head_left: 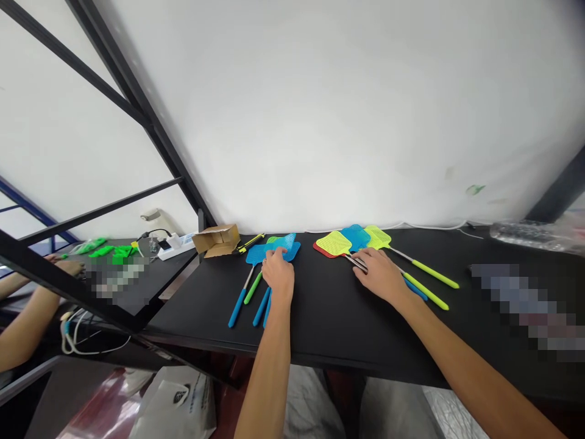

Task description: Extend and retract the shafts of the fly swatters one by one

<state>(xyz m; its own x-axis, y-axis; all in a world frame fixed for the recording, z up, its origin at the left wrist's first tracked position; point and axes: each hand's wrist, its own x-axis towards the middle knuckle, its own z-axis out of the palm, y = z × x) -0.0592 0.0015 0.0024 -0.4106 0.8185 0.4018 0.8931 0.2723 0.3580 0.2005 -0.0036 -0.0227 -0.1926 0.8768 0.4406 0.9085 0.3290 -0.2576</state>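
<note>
My left hand point(278, 273) is closed on a blue fly swatter point(288, 241), whose mesh head tilts up above the fingers. Under and beside it lie more blue swatters point(258, 253) and a green one point(253, 289), their handles towards the front edge. To the right, my right hand point(380, 274) has its fingers curled over the metal shafts of another group. That group fans out with a yellow swatter point(336, 242) on top of a red one point(319, 247), a blue one point(355, 235) and another yellow one point(377, 236). My palm hides part of the shafts.
An open cardboard box point(216, 239) stands at the back left of the black table point(329, 329). A white power strip point(177, 246) lies left of it. Clear plastic packaging point(534, 235) is at the right. Another person's arms point(34, 305) reach in at far left, beyond a black metal frame point(150, 125).
</note>
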